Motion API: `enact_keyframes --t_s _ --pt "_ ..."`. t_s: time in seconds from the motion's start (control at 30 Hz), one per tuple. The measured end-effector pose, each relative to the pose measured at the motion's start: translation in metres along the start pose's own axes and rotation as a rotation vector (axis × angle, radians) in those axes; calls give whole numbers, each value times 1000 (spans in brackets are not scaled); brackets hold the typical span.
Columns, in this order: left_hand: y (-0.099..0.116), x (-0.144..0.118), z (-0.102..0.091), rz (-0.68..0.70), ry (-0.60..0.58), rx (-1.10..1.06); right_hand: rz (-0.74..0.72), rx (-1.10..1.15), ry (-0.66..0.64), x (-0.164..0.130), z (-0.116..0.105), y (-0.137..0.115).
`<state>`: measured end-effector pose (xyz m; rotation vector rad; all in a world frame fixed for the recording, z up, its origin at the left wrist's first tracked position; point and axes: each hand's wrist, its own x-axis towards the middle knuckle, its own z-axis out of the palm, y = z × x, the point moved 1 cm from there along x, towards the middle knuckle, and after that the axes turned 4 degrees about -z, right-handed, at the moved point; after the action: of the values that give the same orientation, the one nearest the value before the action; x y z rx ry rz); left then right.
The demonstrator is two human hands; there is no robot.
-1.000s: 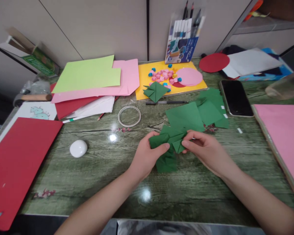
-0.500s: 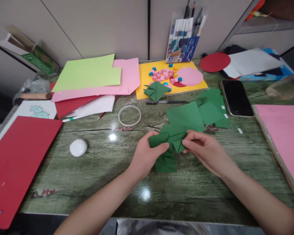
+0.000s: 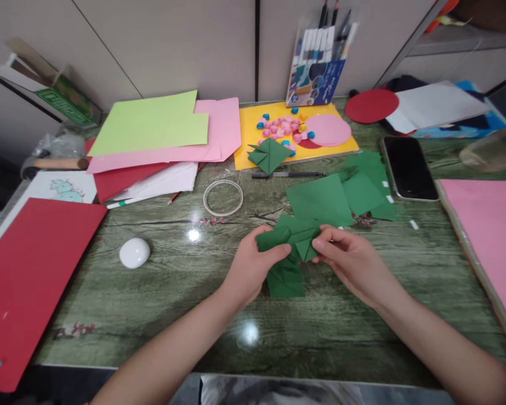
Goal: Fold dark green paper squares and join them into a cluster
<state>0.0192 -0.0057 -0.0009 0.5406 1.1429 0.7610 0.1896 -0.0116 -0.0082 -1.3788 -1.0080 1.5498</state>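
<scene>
Matt green paper [image 3: 296,237], glossy wood-grained tabletop [image 3: 185,264]

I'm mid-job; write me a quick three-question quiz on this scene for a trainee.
1. True or false: left hand and right hand both grip folded green paper.
2. Which lies partly on the yellow sheet?
a) phone
b) green pointed shape
c) white egg-shaped object
3. Fill in: the rounded paper just beyond the yellow sheet's right edge is ___ in colour.

Key: 1 true; 2 b; 3 red.
</scene>
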Motion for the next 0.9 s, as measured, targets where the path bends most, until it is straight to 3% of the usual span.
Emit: enact_keyframes --t_s 0.9 --pt "-4 4 -8 105 -12 179 49 118 41 -1 3 1"
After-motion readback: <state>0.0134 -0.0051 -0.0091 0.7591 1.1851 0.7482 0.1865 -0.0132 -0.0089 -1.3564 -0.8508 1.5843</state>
